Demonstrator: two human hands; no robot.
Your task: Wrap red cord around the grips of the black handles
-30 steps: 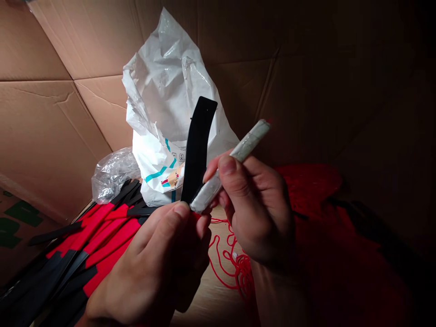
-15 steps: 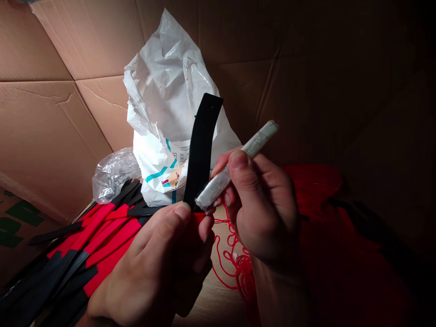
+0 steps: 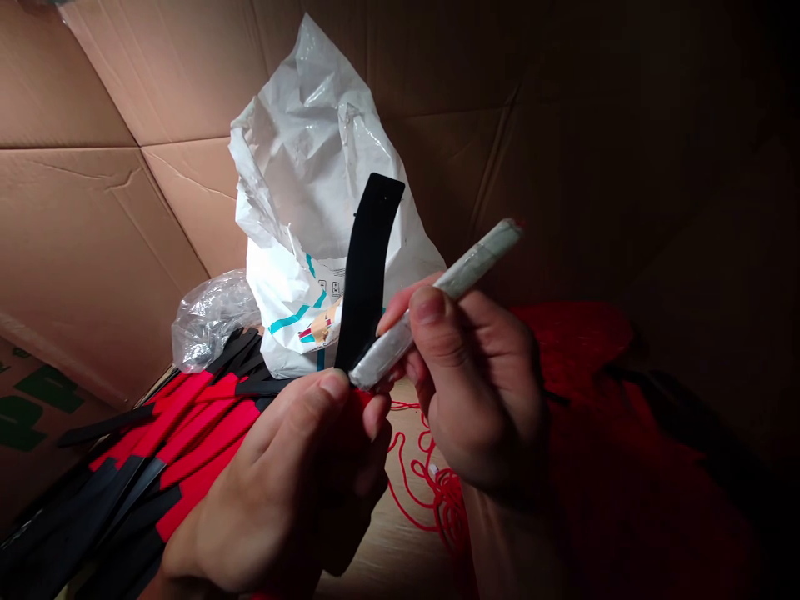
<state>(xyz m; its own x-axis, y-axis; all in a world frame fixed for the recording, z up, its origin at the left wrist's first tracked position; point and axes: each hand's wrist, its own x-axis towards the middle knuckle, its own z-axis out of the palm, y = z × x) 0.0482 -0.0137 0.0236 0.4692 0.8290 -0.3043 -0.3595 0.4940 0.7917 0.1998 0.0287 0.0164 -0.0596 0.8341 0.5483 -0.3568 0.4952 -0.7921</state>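
1. Nearest the camera, the left hand (image 3: pixel 281 492) is clenched on the lower end of a black strap (image 3: pixel 366 267). The left thumb (image 3: pixel 331 387) presses the strap against the curled fingers, a pinch that keeps it upright and leaves its curved upper end free.
2. Just right of it, the right hand (image 3: pixel 481 392) grasps a tape-wrapped stick (image 3: pixel 481 262) near mid-length between the right thumb (image 3: pixel 431 317) and fingers. The stick slants across the hands, with its lower end at the strap's base, just beside the left thumb. This short hold leaves both ends of the stick free of the hand.
3. Below and between the hands, a loose red cord (image 3: pixel 412 475) lies on a pale wooden surface (image 3: pixel 400 550).
4. To the left, red-and-black strips (image 3: pixel 187 442) lie in an overlapping pile, their edges reaching beneath the left hand.
5. To the right, red fabric (image 3: pixel 581 350) fades into shadow.
6. Behind the strap, a white plastic bag (image 3: pixel 312 167) stands slumped beside a clear plastic bag (image 3: pixel 209 321), leaving open room above the hands.
7. Farthest away, cardboard box walls (image 3: pixel 93 250) enclose the scene.
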